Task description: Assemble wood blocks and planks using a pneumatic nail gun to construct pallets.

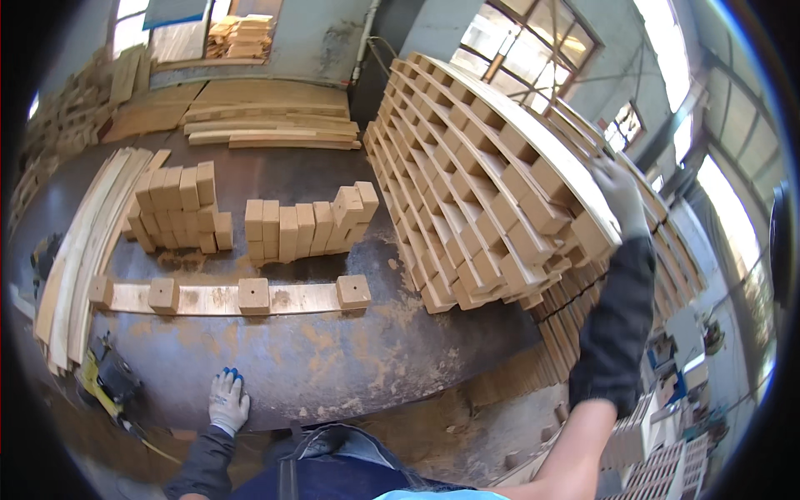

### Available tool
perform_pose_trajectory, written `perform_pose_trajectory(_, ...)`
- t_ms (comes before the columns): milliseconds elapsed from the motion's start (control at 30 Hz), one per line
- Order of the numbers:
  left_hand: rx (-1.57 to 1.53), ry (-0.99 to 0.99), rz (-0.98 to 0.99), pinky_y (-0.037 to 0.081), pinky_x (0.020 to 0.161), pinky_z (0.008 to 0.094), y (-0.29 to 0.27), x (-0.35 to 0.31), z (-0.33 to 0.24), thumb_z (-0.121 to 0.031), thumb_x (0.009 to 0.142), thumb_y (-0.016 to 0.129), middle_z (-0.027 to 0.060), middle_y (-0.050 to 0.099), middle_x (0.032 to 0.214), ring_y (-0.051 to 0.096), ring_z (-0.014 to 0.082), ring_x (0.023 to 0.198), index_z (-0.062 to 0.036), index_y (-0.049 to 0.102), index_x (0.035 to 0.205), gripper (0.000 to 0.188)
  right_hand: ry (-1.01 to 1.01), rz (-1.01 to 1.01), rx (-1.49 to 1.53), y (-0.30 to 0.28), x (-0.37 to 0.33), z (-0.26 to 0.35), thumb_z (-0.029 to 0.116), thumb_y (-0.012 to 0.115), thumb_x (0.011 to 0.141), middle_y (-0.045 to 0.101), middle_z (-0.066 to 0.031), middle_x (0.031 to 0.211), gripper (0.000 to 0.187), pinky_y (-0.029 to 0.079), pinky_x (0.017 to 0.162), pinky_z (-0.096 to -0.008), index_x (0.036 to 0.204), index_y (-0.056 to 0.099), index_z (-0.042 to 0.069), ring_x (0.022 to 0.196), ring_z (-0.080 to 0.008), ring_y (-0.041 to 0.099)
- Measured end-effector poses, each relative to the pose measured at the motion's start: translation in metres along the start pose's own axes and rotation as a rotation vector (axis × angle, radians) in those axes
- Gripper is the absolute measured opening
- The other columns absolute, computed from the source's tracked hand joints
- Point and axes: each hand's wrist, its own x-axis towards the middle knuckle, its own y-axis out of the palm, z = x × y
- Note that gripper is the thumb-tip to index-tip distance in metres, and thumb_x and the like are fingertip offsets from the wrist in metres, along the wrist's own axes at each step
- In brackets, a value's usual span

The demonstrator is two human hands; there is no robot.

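My left hand (227,402), in a white glove with blue fingertips, lies flat on the dark tabletop near its front edge, fingers spread, with nothing in it. My right arm reaches out to the right. My gloved right hand (618,196) rests against the near end of the top board (546,125) on a tall stack of block-and-board runners (467,175). Its fingers look stretched out; where they meet the wood is partly blurred. In front of me on the table lies one board (212,298) with several wooden blocks spaced along it, such as the right end block (352,292).
Two groups of loose blocks, a left group (179,204) and a right group (304,225), stand behind the board. Long slats (92,242) lie at the left, more planks (271,125) at the back. A yellow-and-black nail gun (112,379) sits at the left edge.
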Motion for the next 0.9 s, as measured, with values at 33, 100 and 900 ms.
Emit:
perform_pose_trajectory(33, 0.014, 0.0, -0.002, 0.028, 0.121, 0.0557, -0.004, 0.0, 0.003, -0.027, 0.086, 0.066, 0.0216, 0.051, 0.149, 0.041, 0.04, 0.145, -0.0009, 0.061, 0.131, 0.052, 0.098, -0.008, -0.016, -0.011, -0.021, 0.011, 0.02, 0.06, 0.099, 0.07, -0.0188, 0.096, 0.026, 0.052, 0.082, -0.0398, 0.105, 0.07, -0.004, 0.089, -0.0335, 0.068)
perform_pose_trajectory(100, 0.011, -0.052, 0.001, 0.029, 0.121, 0.0558, -0.008, -0.003, 0.003, -0.027, 0.086, 0.066, 0.0215, 0.051, 0.149, 0.041, 0.0401, 0.144, -0.0007, 0.061, 0.131, 0.052, 0.328, -0.144, 0.08, -0.025, -0.064, 0.054, 0.015, 0.063, 0.1, 0.071, -0.0113, 0.094, 0.023, 0.054, 0.075, -0.0322, 0.109, 0.071, -0.004, 0.084, -0.0144, 0.068)
perform_pose_trajectory(900, 0.032, 0.021, 0.014, 0.025, 0.123, 0.0561, -0.014, 0.013, -0.01, -0.023, 0.086, 0.064, 0.0225, 0.05, 0.149, 0.04, 0.0407, 0.145, 0.0, 0.059, 0.133, 0.052, 0.168, -0.599, 0.139, 0.091, -0.054, 0.004, 0.024, 0.055, 0.105, 0.072, -0.0144, 0.114, 0.032, 0.049, 0.097, -0.0377, 0.119, 0.072, 0.001, 0.108, -0.0269, 0.066)
